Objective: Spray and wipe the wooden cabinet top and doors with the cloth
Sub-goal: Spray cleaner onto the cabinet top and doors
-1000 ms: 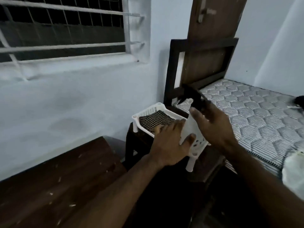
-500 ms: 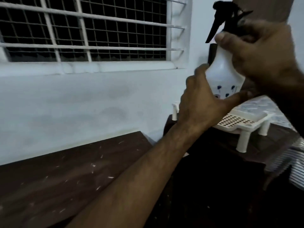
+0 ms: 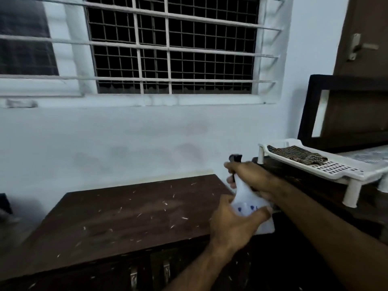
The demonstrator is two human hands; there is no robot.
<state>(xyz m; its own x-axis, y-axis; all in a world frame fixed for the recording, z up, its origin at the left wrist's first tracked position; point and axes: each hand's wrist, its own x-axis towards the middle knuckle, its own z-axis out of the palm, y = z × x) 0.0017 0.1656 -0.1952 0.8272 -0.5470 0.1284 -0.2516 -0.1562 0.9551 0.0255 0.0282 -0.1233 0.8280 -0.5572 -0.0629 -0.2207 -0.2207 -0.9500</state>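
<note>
A white spray bottle [image 3: 244, 199] with a black nozzle hangs over the right end of the dark wooden cabinet top [image 3: 130, 219]. My left hand [image 3: 233, 225] cups its base from below. My right hand [image 3: 249, 177] wraps its neck at the trigger. The nozzle points left, toward the wall. A dark checked cloth [image 3: 296, 156] lies in a white plastic tray [image 3: 344, 175] to the right. Pale flecks are scattered over the cabinet top. The cabinet doors [image 3: 147, 274] with metal handles show at the bottom edge.
The tray stands on legs on a dark side table [image 3: 315, 190] next to the cabinet. A barred window [image 3: 172, 49] fills the wall above. A dark bed headboard [image 3: 346, 110] and a wooden door [image 3: 365, 34] are at the right.
Both hands have carried the spray bottle from the tray, up past my face, then down to the right end of the cabinet top. The view has turned left toward the cabinet.
</note>
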